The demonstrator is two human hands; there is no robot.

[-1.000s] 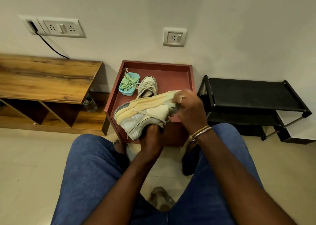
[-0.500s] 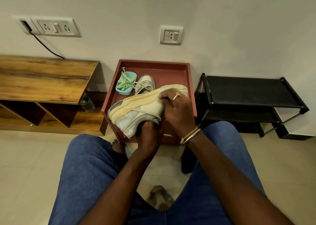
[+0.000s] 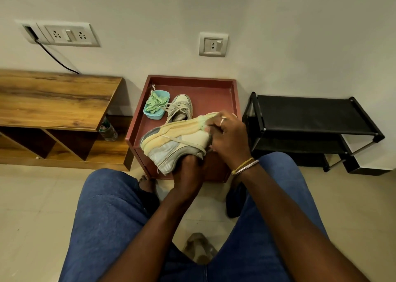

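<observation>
Head view: sneaker (image 3: 175, 140) is held sole-up over the red desk's (image 3: 214, 101) front edge. Left hand (image 3: 188, 170) grips it from beneath. Right hand (image 3: 227, 136) pinches an apparent green wipe (image 3: 202, 122) against the sole's end. Recommend firm support and short strokes.

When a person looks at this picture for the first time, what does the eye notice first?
The pale sneaker, held sole-up in the middle: the left hand grips it from below, the right hand curls round its right end. Behind it, on the red tray table by the wall, lie a second sneaker and a blue tub of green pieces.
</observation>
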